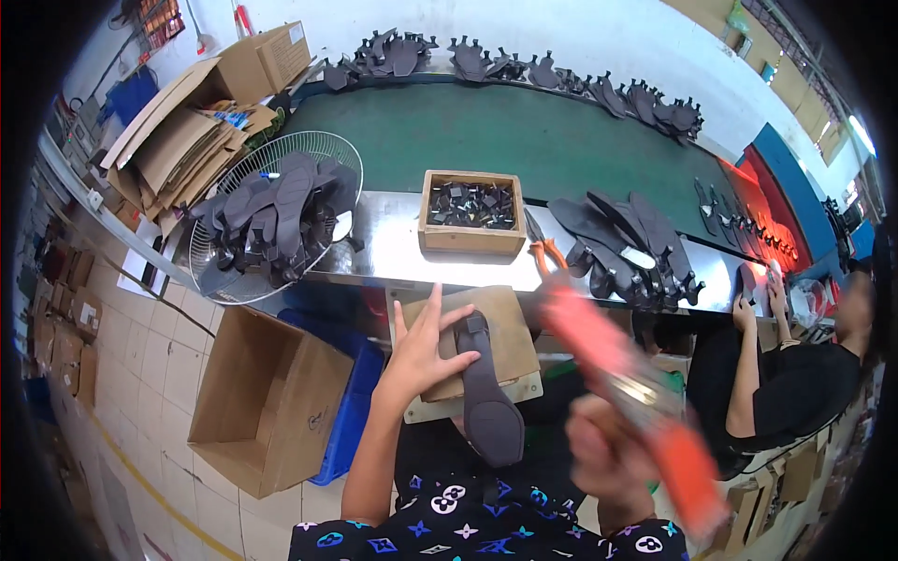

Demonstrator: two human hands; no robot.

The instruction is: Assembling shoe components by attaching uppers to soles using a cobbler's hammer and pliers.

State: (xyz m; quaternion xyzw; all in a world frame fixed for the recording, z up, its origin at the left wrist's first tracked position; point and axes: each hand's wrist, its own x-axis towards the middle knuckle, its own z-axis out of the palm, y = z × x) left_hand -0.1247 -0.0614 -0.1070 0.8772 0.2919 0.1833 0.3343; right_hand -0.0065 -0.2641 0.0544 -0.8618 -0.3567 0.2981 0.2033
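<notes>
A dark grey shoe sole (488,402) lies on a cardboard-topped block in front of me, its broad end toward me. At its narrow far end is a small black block (476,323). My left hand (423,344) rests beside the sole with fingers spread, thumb and forefinger at its edge. Raised at the right, my right hand (603,444) is closed round a mallet (641,393) with red-orange ends and a metal middle. Motion blurs both, and the mallet's handle is mostly hidden. The cardboard pad (513,327) shows around the sole.
Ahead on the metal ledge stand a wooden box (472,237) of small black parts, orange-handled pliers (545,245) and several soles (627,238). A wire basket (351,154) of soles and an open carton (238,411) are left. Behind runs a green belt (421,126). A co-worker's arm (742,374) is right.
</notes>
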